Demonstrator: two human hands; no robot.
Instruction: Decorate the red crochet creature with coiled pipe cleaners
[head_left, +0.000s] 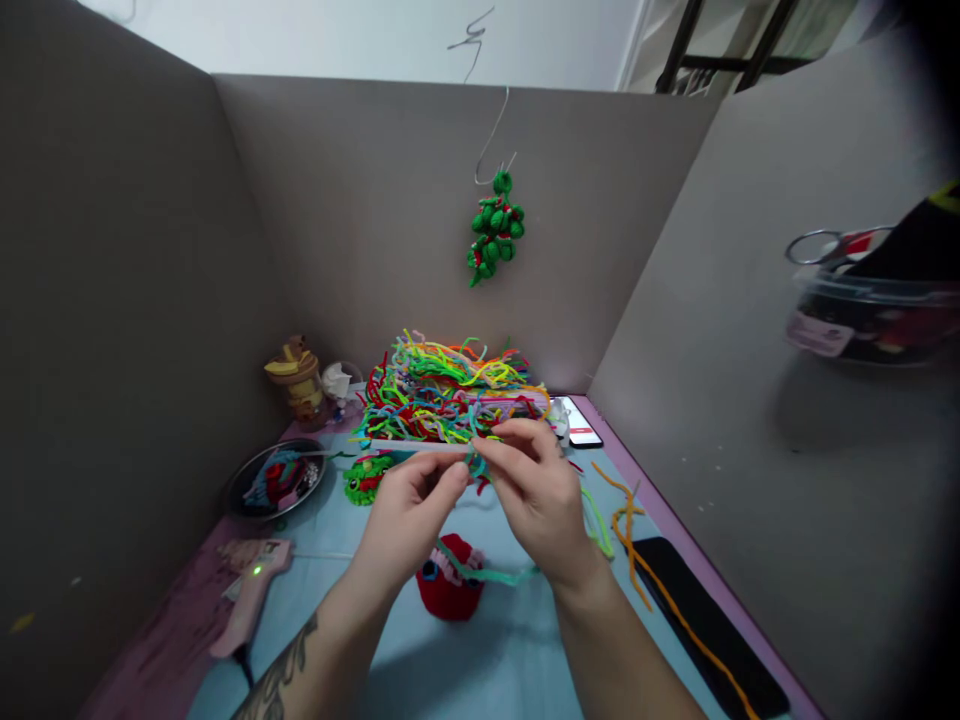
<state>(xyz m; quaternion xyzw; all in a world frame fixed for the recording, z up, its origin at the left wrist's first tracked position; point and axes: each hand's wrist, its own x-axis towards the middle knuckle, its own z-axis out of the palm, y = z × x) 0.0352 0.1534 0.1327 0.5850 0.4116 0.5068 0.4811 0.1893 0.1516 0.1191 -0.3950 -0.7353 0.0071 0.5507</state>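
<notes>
Both forearms come up from the lower edge, from about 7 and 5 o'clock, and meet just below the middle of the view. The left hand (409,520) has its back turned to the camera. Its fingers are curled in, and its thumb and forefinger are pinched together at its 1 o'clock on a teal pipe cleaner (474,462). The left forearm bears a dark tattoo. The right hand (536,495) arches over from the other side, wrist bent and knuckles up. Its fingertips are closed on the same short twist of pipe cleaner at its 10 o'clock. The two pinches almost touch, and the pipe cleaner is held above the table, clear of it.

At 6 o'clock from the pinch, a red pipe-cleaner figure (448,585) stands on the pale blue table (517,660). A teal strand (495,576) lies across its top and runs toward the right wrist; whether it joins the held piece cannot be told. At 12 o'clock, just behind the hands, is a heap of mixed-colour pipe cleaners (450,395). A small green figure (366,476) lies at 9 o'clock from the pinch. Farther out the same way is a dark dish (276,480) of scraps. A pink glue gun (251,590), with a green light lit, lies at 8 o'clock.

At 4 o'clock from the right hand, an orange pipe cleaner (637,565) trails over a black slab (709,625). A phone (581,425) lies at 1 o'clock. High on the back wall, a green bunch (495,230) hangs from a wire hook.
</notes>
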